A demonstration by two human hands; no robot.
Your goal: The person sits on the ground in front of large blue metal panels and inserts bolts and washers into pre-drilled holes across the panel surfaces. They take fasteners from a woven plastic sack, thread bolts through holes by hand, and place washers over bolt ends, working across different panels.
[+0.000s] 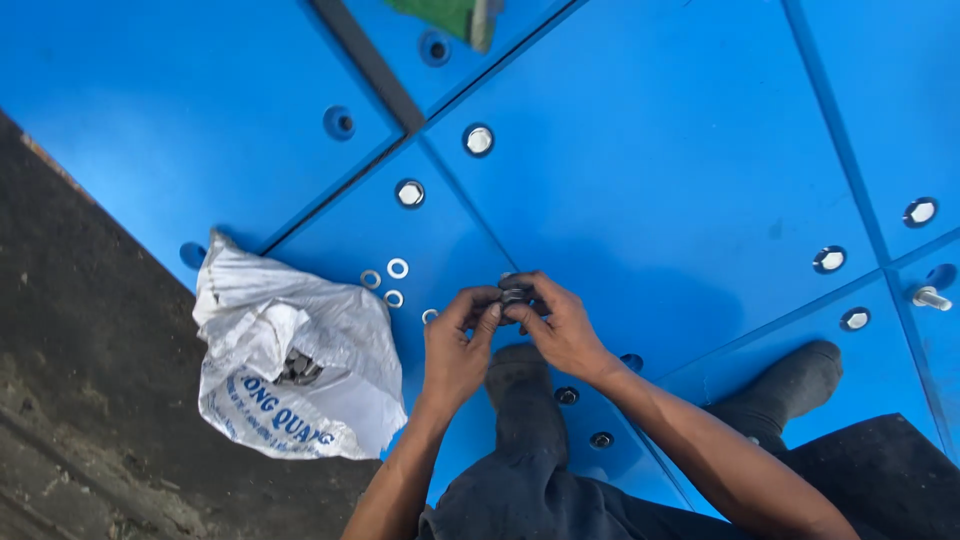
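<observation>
Big blue floor panels (pixel 650 200) joined with shiny bolts (pixel 479 140), dark dirty ground (pixel 90 330) beside them, left hand (pixel 455 345) and right hand (pixel 560 325) pinched together on a small dark metal part (pixel 514 293) above the feet, loose washers (pixel 397 268) on the blue, white bag (pixel 300 365) nearby

Open blue panel (pixel 640 200) ahead and right of hands (pixel 510 325). Left: loose washers (pixel 392 283), then white sack (pixel 290 365). Below: person's socked feet (pixel 520 385) crowd near side.
</observation>
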